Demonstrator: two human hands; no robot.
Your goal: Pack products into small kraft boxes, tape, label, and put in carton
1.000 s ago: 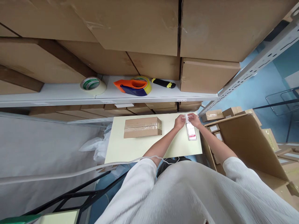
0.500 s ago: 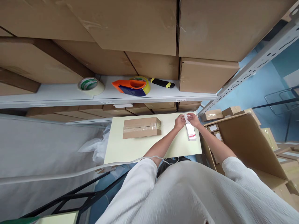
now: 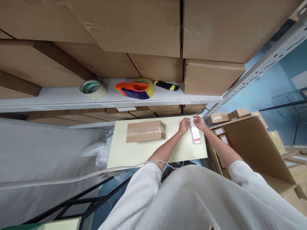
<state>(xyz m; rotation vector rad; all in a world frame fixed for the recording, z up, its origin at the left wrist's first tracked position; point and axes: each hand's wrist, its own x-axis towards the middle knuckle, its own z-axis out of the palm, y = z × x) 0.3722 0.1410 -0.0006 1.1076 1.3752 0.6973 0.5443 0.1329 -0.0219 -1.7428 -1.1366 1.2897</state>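
Both hands meet over the far right part of the pale yellow table (image 3: 141, 155). A small white slip (image 3: 192, 121) is pinched between my left hand (image 3: 184, 125) and my right hand (image 3: 199, 122), its print too small to make out. Just below them lies a phone (image 3: 195, 134) with a lit white and pink screen, partly blurred. To the left of my left hand rests a closed cardboard box (image 3: 145, 131), clear tape along its top and right end.
On the shelf (image 3: 165, 98) above sit a tape roll (image 3: 93, 88), an orange and blue tape dispenser (image 3: 134, 89) and a black-yellow handled tool (image 3: 166, 85). A large open carton (image 3: 256, 150) with small boxes stands at right. A white cable (image 3: 79, 178) crosses at left.
The hands have barely shifted, and the white slip between them shows slightly more. The box and the phone stay where they were.
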